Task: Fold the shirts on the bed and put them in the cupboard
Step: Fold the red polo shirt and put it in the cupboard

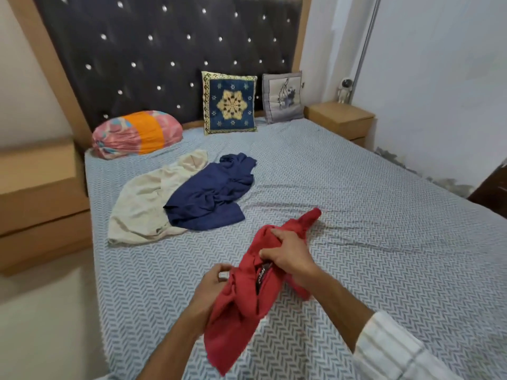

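Presently, head view, lower centre: I log a red shirt [244, 292], bunched, held above the bed [370, 215]. Left hand [211, 286] grips its lower fold, fingers curled; right hand [288, 252] clutches the collar end. Mid-left on the bed: navy shirt [211, 193] overlapping cream shirt [142, 201], both unfolded. Upper frame: three cushions at the headboard [164, 50].

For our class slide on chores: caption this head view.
Both hands, left hand and right hand, grip a bunched red shirt over the bed.
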